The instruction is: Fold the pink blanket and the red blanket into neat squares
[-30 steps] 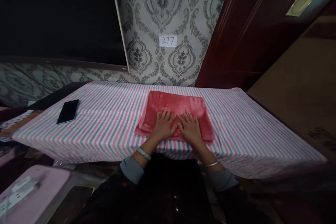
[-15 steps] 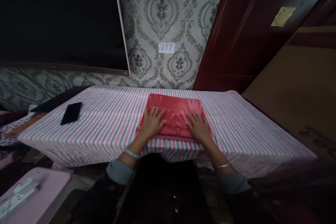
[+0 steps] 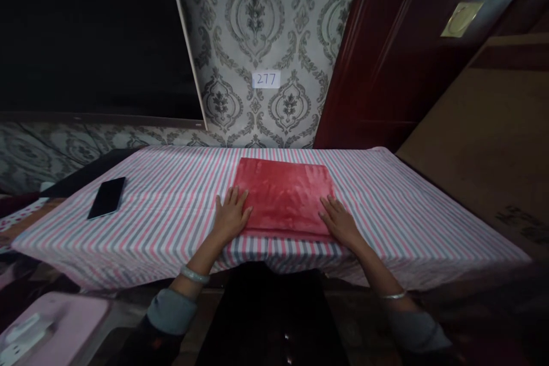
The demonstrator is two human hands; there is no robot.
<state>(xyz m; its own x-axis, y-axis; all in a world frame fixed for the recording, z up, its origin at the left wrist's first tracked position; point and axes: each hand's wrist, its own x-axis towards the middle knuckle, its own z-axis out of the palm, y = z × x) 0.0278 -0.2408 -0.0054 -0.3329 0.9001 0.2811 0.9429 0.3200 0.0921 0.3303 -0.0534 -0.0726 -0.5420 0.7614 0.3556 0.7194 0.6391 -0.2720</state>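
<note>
A folded red plush cloth (image 3: 285,194) lies flat near the front edge of a table covered with a striped cloth (image 3: 171,194). My left hand (image 3: 230,214) rests on its left edge, fingers spread, partly on the striped cover. On the right edge lies my right hand (image 3: 341,222), palm down with the fingers extended. Neither hand grips anything. The red cloth's layers show along its front side.
A black phone (image 3: 107,198) lies on the table's left part. Behind are a large dark screen (image 3: 94,34) and patterned wall. A cardboard box (image 3: 484,143) stands at the right. Lower left, a pink stool (image 3: 77,320) holds a white power strip (image 3: 26,340).
Both hands have moved apart, from the top of the red cloth out to its left and right edges. The view has shifted slightly.
</note>
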